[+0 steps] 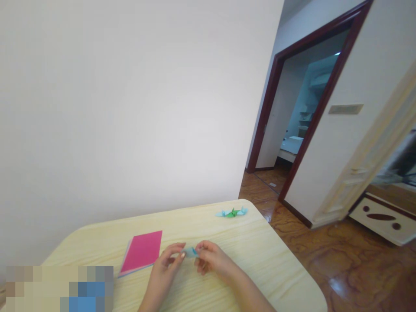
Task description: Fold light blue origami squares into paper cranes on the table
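A small folded piece of light blue paper (190,252) is held between both hands, just above the table. My left hand (168,261) pinches its left end between thumb and fingers. At its right end, the fingertips of my right hand (209,258) are closed on it. Left of my hands lies a stack of coloured paper (143,251) with a pink sheet on top. Small folded paper figures, light blue and green (233,212), stand in a row near the table's far right corner.
The light wood table (269,268) has rounded corners and its far edge is by a white wall. Beyond its right side are a wooden floor, a dark red door frame (276,108) and a low cabinet (383,219). Blurred blocks cover the lower left.
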{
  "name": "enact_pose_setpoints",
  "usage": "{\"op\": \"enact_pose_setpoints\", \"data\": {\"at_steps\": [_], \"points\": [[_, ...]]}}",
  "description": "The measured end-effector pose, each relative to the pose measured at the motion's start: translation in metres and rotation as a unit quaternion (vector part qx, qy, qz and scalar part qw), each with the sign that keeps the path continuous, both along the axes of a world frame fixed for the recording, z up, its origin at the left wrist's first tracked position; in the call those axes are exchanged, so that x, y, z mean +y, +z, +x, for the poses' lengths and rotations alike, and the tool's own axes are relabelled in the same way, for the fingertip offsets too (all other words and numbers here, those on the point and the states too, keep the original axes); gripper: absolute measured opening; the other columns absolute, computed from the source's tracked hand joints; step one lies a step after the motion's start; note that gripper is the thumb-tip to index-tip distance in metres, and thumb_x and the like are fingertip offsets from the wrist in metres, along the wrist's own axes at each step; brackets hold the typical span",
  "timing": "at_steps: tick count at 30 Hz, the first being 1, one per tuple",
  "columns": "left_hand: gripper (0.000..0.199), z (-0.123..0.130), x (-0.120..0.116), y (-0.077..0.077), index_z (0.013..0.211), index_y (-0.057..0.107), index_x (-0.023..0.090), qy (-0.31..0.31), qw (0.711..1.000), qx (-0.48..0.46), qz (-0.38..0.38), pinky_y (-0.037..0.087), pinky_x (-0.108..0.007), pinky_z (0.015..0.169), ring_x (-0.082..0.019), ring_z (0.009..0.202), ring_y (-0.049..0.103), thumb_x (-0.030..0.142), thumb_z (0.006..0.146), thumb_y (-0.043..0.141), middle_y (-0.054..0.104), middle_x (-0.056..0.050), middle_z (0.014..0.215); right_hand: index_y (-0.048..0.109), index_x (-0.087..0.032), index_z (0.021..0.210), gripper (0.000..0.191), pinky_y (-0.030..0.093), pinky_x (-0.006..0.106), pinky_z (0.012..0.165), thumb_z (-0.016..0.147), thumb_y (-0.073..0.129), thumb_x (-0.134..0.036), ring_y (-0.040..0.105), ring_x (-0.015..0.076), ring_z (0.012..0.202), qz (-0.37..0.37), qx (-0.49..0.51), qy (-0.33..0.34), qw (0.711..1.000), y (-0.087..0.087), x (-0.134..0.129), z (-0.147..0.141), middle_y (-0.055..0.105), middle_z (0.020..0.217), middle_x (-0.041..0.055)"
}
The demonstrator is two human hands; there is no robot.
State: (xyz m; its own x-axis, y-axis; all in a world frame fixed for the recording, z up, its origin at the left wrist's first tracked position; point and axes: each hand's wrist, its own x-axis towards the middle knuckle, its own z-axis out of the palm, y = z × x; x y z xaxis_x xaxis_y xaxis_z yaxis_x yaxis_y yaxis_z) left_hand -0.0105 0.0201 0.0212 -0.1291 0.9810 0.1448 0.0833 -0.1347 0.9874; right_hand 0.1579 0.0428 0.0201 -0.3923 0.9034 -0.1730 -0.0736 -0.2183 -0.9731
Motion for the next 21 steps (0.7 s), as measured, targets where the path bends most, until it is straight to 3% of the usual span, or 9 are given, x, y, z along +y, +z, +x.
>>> {"op": "enact_pose_setpoints", "data": {"at_steps": [4, 10, 21], "points": [[0.038, 0.002, -0.002, 0.001, 0.064, 0.066, 0.019, -0.007, 1.000, -0.009, -0.013, 0.047, -0.025, 0.056, -0.017, 0.056, 0.058, 0.057, 0.058, 0.066, 0.063, 0.001, 0.056, 0.054, -0.017, 0.067, 0.031, 0.038, 0.025, 0.058, 0.066, 0.064, -0.046, 0.049, 0.0127, 0.061, 0.095, -0.014, -0.093, 0.991, -0.001, 0.003, -0.001, 0.051, 0.062, -0.0023], [0.036, 0.005, -0.002, -0.001, 0.068, 0.069, 0.018, -0.034, 0.999, -0.021, -0.026, 0.046, -0.024, 0.054, -0.018, 0.056, 0.059, 0.053, 0.057, 0.069, 0.067, -0.001, 0.059, 0.058, -0.019, 0.073, 0.013, 0.040, 0.027, 0.064, 0.066, 0.067, -0.023, 0.049, 0.0150, 0.065, 0.267, -0.072, -0.163, 0.947, 0.007, -0.002, -0.002, 0.052, 0.066, -0.0012], [0.034, 0.006, -0.002, 0.000, 0.069, 0.070, 0.018, -0.037, 0.999, -0.013, -0.030, 0.049, -0.027, 0.061, -0.021, 0.064, 0.063, 0.050, 0.057, 0.070, 0.071, -0.004, 0.066, 0.056, -0.019, 0.078, 0.023, 0.039, 0.026, 0.063, 0.059, 0.066, -0.011, 0.047, 0.0142, 0.063, 0.276, -0.101, -0.181, 0.939, 0.009, -0.005, -0.004, 0.049, 0.067, -0.0031]]}}
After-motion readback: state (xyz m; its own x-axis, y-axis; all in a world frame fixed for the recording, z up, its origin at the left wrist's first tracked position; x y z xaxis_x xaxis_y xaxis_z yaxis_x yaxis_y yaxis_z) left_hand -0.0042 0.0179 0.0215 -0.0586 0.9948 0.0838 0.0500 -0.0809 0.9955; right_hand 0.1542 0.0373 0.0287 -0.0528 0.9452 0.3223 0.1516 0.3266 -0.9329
